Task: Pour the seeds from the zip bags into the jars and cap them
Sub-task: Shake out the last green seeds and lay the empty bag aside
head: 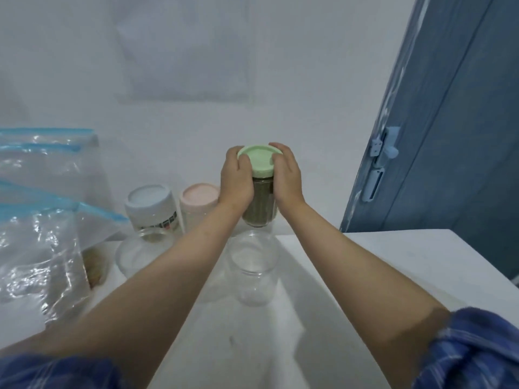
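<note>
Right now both the left hand (235, 178) and right hand (287, 175) are gripping the green-capped jar (257, 204) of seeds at the table's (393, 262) far side, risking toppling the empty jar (254, 272) underneath.

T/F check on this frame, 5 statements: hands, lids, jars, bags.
1. Both hands, left and right, grip the green lid. True.
2. The jar under the green lid is empty. False: it holds dark greenish seeds.
3. The empty jar nearest the camera has a lid on. False: it is open.
4. Zip bags lie to the left. True.
5. The pink lid sits right of the green one. False: it sits left, beside the white lid.
</note>
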Demonstrator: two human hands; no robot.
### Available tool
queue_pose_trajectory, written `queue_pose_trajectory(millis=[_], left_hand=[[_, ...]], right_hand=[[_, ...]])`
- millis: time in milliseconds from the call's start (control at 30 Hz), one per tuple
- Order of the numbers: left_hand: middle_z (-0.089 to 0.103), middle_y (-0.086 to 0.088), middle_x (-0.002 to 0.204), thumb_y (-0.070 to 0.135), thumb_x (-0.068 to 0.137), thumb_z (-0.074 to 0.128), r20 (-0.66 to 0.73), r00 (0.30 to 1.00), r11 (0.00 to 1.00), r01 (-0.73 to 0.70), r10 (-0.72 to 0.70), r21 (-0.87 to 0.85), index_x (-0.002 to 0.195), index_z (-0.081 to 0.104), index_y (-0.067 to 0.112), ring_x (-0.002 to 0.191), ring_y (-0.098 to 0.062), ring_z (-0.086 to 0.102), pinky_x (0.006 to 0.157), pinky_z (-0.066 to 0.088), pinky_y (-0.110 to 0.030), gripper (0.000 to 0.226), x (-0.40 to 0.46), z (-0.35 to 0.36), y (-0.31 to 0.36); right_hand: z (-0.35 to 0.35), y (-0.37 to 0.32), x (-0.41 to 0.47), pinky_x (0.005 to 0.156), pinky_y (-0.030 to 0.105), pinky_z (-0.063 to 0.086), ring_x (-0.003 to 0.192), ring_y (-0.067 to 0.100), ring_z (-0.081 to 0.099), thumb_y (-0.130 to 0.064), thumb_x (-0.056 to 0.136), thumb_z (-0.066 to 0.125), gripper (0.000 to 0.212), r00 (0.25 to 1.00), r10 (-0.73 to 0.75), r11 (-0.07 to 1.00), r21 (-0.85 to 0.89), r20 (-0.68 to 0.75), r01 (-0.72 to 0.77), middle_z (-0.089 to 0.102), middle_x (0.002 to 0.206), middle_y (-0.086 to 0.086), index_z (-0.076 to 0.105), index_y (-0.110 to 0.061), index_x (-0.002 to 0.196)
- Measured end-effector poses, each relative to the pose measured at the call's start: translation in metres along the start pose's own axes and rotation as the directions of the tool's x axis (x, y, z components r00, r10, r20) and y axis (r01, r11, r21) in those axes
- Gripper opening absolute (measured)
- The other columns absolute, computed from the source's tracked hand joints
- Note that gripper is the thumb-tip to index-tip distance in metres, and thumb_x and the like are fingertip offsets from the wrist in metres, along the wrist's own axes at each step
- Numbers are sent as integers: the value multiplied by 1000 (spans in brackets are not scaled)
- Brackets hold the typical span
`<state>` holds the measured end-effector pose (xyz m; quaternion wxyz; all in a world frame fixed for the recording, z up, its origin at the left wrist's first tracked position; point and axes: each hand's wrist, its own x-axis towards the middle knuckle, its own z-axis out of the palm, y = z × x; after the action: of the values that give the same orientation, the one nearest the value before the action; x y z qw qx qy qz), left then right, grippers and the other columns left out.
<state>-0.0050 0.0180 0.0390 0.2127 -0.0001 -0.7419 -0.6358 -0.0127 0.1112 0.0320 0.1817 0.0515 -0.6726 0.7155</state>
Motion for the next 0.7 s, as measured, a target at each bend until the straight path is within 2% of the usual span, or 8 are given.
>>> queue_pose_trajectory(millis=[133, 233, 400, 467, 567, 633, 700], left_hand=[[59, -4, 127, 11, 102, 32, -8, 998, 989, 56, -55, 137, 135, 52, 12, 119, -21, 54, 101, 41, -31, 39, -1, 4, -35], [54, -6, 141, 9, 102, 31, 18, 994, 967, 103, -110, 232, 142, 48, 11, 130, -22, 49, 107, 36, -29, 44, -3, 6, -53], [52, -10, 144, 6, 102, 32, 9, 997, 964, 73, -78, 254, 143, 48, 6, 133, -24, 46, 111, 34, -30, 44, -3, 5, -68], [52, -11, 143, 5, 102, 33, 10, 999, 968, 38, -41, 249, 142, 49, 3, 133, -23, 46, 110, 32, -25, 43, -4, 2, -69], [51, -10, 145, 12, 106, 34, 43, 999, 957, 6, -20, 291, 143, 47, 3, 136, -22, 44, 104, 27, -17, 40, -8, -3, -65], [47, -11, 148, 20, 107, 34, 104, 994, 937, -1, -38, 350, 143, 45, 2, 138, -23, 40, 108, 26, -23, 41, -13, -7, -60], [50, -7, 141, 23, 107, 35, 147, 989, 928, -60, 6, 368, 137, 48, 1, 135, -23, 41, 105, 28, -24, 39, -25, -13, -54]], right_hand=[[0, 42, -7, 72, 10, 45, 88, -2, 58, -13, 99, 41, 30, 994, 105, 994, -2, 4, -105, 62, 102, -11, 60, -15, 123], [-2, 65, -13, 76, 13, 45, 96, 7, 59, -18, 98, 43, 32, 986, 164, 986, -13, 36, -163, 63, 109, -6, 59, -17, 125], [-4, 77, -15, 80, 18, 46, 97, 7, 59, -19, 100, 44, 31, 976, 199, 980, -26, 85, -198, 62, 111, -6, 55, -19, 129], [-5, 78, -15, 84, 24, 48, 101, 10, 60, -23, 100, 45, 32, 967, 231, 973, -32, 111, -229, 62, 114, -4, 52, -22, 131], [-8, 72, -17, 101, 30, 45, 119, 13, 55, -30, 104, 43, 39, 951, 266, 963, -90, 158, -254, 55, 134, -4, 43, -26, 142], [-11, 60, -21, 108, 25, 34, 128, 9, 44, -31, 105, 40, 45, 964, 246, 961, -153, 102, -229, 44, 147, -4, 37, -23, 149], [-15, 50, -29, 111, 29, 29, 125, 7, 40, -33, 104, 38, 44, 978, 209, 954, -218, -13, -207, 40, 148, -3, 37, -23, 147]])
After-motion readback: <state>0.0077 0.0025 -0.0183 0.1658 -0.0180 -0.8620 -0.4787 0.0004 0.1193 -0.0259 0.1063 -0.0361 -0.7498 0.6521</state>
